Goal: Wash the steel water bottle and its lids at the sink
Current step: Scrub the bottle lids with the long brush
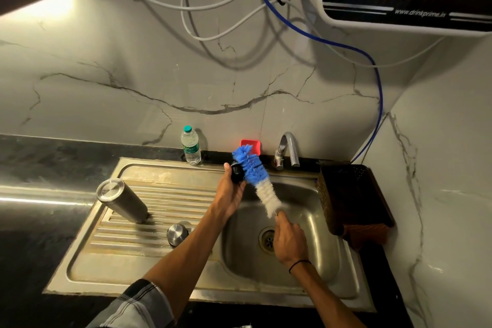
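My left hand [229, 194] holds a small black lid [236, 173] above the back rim of the sink basin [316, 250]. My right hand [288, 241] grips the handle of a blue and white bottle brush [257, 177], whose blue bristles press against the lid. The steel water bottle [121, 199] stands upside down and tilted on the ribbed drainboard [170, 202]. A round steel lid [177, 233] sits on the drainboard near the basin's left edge.
A tap [288, 150] rises behind the basin, with a red holder [251, 145] on the wall beside it. A plastic water bottle [191, 145] stands at the sink's back edge. A dark brown basket [351, 200] sits right of the basin. Cables hang above.
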